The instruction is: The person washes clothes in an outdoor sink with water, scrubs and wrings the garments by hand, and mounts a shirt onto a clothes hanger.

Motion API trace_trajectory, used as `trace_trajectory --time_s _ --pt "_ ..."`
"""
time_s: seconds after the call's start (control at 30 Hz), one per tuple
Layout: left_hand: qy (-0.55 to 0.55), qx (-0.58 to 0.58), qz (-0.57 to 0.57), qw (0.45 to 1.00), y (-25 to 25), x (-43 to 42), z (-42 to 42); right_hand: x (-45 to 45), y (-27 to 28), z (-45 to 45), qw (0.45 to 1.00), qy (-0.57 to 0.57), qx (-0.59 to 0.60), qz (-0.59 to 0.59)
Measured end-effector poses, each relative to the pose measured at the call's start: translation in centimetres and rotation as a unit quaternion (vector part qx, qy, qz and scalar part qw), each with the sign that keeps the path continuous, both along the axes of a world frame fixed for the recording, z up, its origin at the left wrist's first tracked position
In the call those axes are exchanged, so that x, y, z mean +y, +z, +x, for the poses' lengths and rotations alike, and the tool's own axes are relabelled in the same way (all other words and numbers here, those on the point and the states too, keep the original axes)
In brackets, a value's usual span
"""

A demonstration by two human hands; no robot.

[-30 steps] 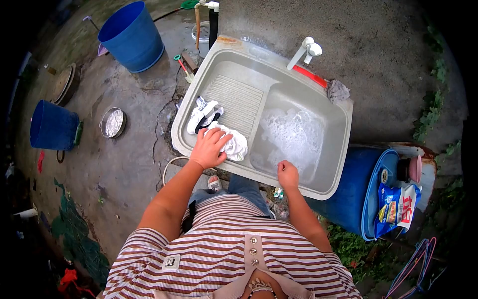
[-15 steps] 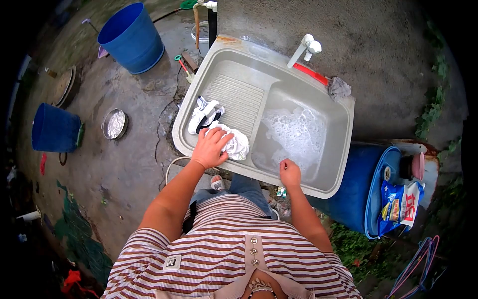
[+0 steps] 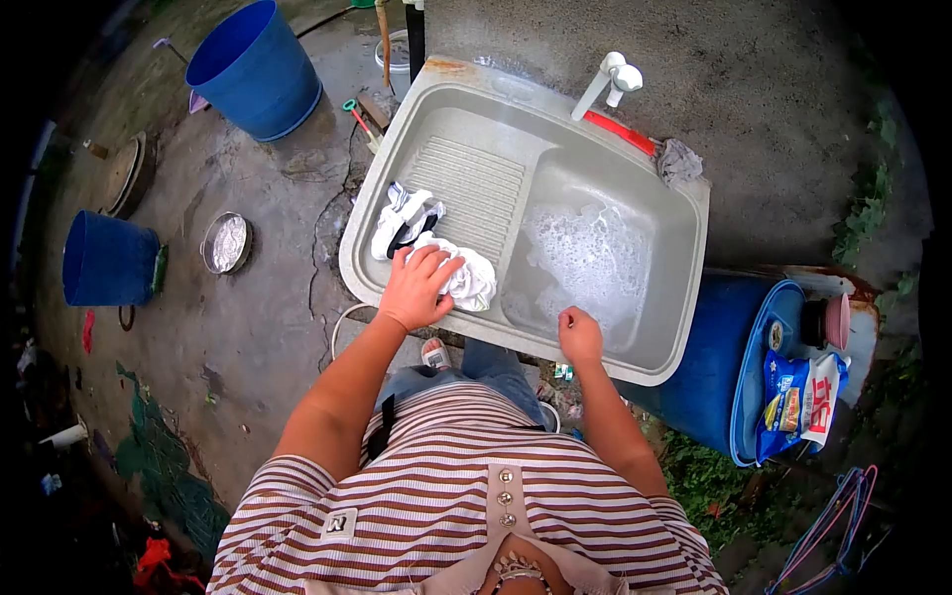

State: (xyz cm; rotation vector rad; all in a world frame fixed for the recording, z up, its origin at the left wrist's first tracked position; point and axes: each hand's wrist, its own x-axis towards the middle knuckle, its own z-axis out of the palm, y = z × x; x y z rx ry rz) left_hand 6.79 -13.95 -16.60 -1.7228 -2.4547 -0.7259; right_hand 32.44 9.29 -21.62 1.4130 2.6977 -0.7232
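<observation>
From the head view, taking the sink (image 3: 526, 91) as our landmark, we see the left hand (image 3: 415, 291) at its near left corner, fingers apart and slightly bent, resting on bunched white cloth (image 3: 476, 278) on the sink's ridged side. The right hand (image 3: 581, 337) is curled by the sink's near rim, its thumb side up; we cannot tell whether it has hold of anything.

We judge that a careless push could send the wet cloth over the sink's near rim, since it lies close to that edge; suds (image 3: 590, 248) in the sink's basin could make a grip slippery.

We count two hands, one tap (image 3: 623, 77) and one grey rag (image 3: 679, 164) at the sink's far side, two blue buckets (image 3: 256, 89) to its left, and one blue barrel (image 3: 694, 367) to its right. Whether the cloth is one piece or several, we cannot tell.
</observation>
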Motion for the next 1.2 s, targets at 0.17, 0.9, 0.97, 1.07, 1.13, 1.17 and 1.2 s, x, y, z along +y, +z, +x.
trace_trajectory --time_s 0.17,0.9,0.97,1.07,1.13,1.17,1.2 --pt "0.0 -0.016 -0.007 1.0 0.1 0.2 -0.1 0.4 0.2 -0.4 0.997 0.012 -0.062 -0.052" --pt "0.012 0.01 -0.087 0.996 0.5 1.9 0.1 12.5 -11.0 6.4 0.769 -0.34 0.07 -0.536" --pt "0.011 0.002 -0.096 0.995 0.3 2.0 0.0 16.6 -15.2 9.3 0.749 -0.412 0.075 -0.512" --pt "0.016 0.001 -0.101 0.995 0.1 1.8 -0.2 24.0 -20.7 10.5 0.819 -0.393 0.037 -0.417" --pt "0.019 -0.001 -0.102 0.995 0.2 1.9 -0.2 27.5 -21.5 7.1 0.889 -0.368 0.003 -0.273" --pt "0.016 0.002 -0.096 0.995 0.2 1.9 -0.2 28.8 -21.6 4.4 0.917 -0.35 -0.006 -0.189" --pt "0.018 0.001 -0.102 0.995 0.0 1.8 -0.2 29.8 -21.6 1.4 0.935 -0.337 -0.007 -0.11"
